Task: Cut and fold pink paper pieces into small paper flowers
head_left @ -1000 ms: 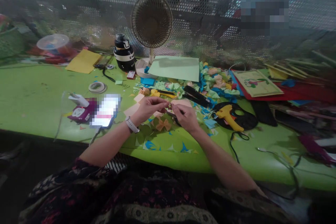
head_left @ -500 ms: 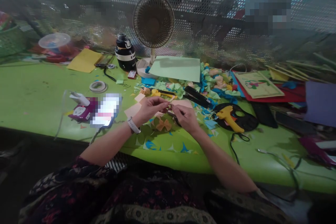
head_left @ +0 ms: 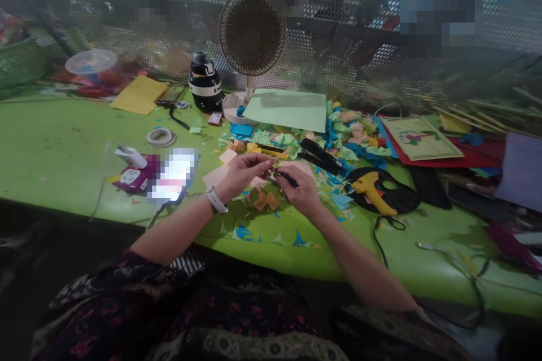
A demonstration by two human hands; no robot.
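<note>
Head view: left hand (head_left: 243,174) pinches one small pale scrap (head_left: 274,161), details too small to tell; right hand (head_left: 300,187) grips one dark tool (head_left: 287,179), type unclear. Just below the fingers, one orange paper bow (head_left: 266,200); beyond them, one stapler (head_left: 320,156), one fan (head_left: 252,34), one bottle (head_left: 205,90). Right of them, one yellow glue gun (head_left: 373,193); left, one tape roll (head_left: 161,145), one lit phone (head_left: 173,175). Surface: green table (head_left: 63,158), paper cuttings (head_left: 299,238) around the fingers. Room: perforated screen (head_left: 339,62) beyond

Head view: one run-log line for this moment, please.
left hand: fingertips pinched, item unclear; right hand: gripping dark tool; nearby: peach paper flower, yellow glue gun
</note>
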